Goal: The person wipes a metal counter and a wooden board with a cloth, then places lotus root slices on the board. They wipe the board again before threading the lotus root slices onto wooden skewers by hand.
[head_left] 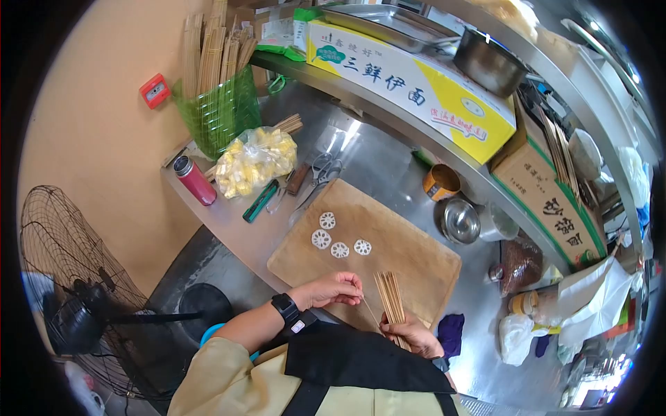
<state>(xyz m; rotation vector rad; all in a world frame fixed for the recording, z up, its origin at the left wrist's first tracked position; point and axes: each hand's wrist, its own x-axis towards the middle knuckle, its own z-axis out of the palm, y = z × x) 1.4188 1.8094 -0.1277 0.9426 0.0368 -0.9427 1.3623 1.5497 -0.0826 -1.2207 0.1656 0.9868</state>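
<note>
My left hand [331, 288], a black watch on its wrist, pinches a single thin bamboo skewer [368, 309] at the near edge of the wooden cutting board [409, 243]. My right hand [415, 334] grips a bundle of bamboo skewers [390, 297] that points up over the board. Several white lotus root slices [338, 240] lie on the board just beyond my left hand.
On the steel counter [374, 149] sit scissors [322, 168], a bag of yellow pieces [254, 161], a red bottle [194, 180], a green basket of skewers [218, 104], a steel bowl [460, 220] and a tin [440, 182]. Boxes fill the shelf above. A fan [76, 291] stands left.
</note>
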